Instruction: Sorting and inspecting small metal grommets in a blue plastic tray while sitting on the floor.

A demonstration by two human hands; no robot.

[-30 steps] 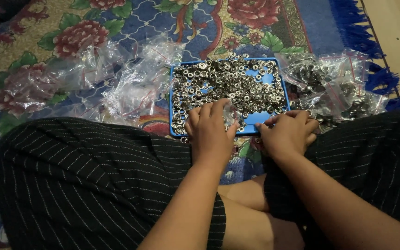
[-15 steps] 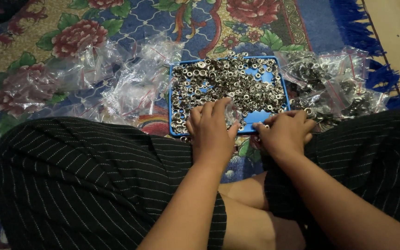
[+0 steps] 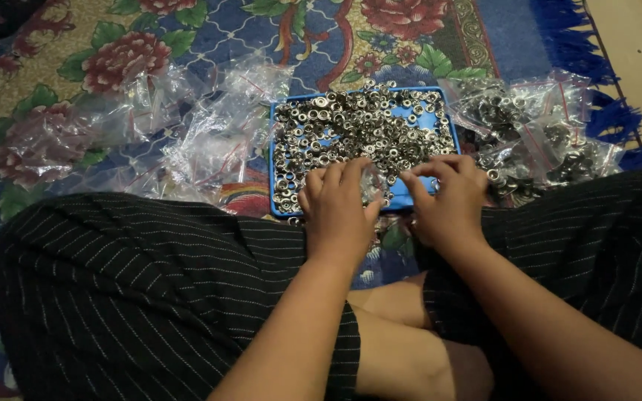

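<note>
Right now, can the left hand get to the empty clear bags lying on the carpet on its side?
Probably yes. The left hand rests at the near edge of the blue tray, and the empty clear bags lie just beside the tray with only open carpet between, nothing blocking the way.

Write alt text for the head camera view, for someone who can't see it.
A seated person's left hand and right hand rest at the near edge of a blue tray heaped with small silver metal rings. Clear plastic bags lie left of the tray and filled bags right of it, all on a floral rug.
</note>
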